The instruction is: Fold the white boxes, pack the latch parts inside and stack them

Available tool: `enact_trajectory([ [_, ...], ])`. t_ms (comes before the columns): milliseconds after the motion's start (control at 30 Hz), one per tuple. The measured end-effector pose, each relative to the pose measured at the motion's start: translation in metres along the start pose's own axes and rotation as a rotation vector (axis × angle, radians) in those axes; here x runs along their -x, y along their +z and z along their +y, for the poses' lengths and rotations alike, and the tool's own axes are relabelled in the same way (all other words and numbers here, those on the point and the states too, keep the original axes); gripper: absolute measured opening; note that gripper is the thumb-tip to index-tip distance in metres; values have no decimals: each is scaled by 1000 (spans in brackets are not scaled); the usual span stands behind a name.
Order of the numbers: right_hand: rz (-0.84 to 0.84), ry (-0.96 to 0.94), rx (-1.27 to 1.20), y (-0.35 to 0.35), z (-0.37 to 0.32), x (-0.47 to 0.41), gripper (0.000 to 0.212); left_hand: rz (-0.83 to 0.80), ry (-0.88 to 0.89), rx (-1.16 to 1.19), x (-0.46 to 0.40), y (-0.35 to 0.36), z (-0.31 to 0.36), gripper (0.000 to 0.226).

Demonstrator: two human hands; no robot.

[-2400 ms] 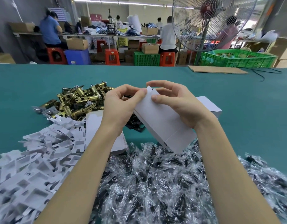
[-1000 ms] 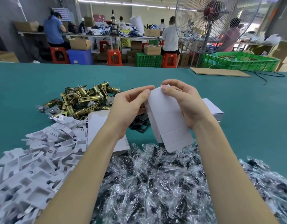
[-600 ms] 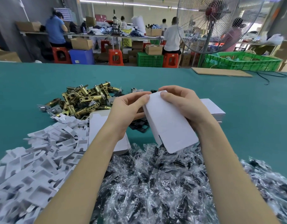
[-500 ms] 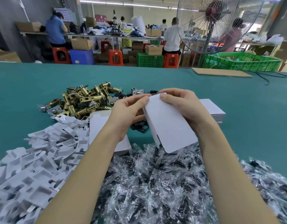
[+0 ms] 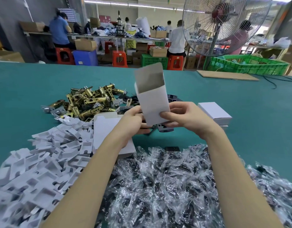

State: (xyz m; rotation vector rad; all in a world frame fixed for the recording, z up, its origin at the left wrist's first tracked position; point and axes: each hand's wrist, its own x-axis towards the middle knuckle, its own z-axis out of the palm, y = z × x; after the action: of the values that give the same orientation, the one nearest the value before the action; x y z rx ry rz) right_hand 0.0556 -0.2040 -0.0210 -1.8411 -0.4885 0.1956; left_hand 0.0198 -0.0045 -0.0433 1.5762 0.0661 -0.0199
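- White box [image 5: 152, 102], upright, open mouth at twelve o'clock, is pinched at its base by left hand [image 5: 133, 120] and right hand [image 5: 185, 118].
- Squeezing could crush it; latch parts [image 5: 91, 101] at ten o'clock might then snag.

- Both hands hold an upright white box [image 5: 152, 102], its top flap open: left hand [image 5: 133, 120] at its lower left, right hand [image 5: 183, 117] pinching its lower right.
- Brass latch parts [image 5: 91, 99] lie piled far left on the green table [image 5: 248, 112].
- A closed white box [image 5: 215, 113] lies right.

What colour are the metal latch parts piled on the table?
Mostly brass-gold, a few silver, seen in the head view: latch parts on the teal table.
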Motion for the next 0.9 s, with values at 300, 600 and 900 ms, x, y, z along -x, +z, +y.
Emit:
enact_trajectory([
  [300,-269,320,276,-5,15,7,39,-84,272,-322,4,-10,-3,38],
  [600,-61,199,773,-2,-54,18,26,-71,320,-435,5,-4,-12,61],
  [900,87,-255,736,98,-103,-31,4,-85,284,-458,6,-6,-19,26],
])
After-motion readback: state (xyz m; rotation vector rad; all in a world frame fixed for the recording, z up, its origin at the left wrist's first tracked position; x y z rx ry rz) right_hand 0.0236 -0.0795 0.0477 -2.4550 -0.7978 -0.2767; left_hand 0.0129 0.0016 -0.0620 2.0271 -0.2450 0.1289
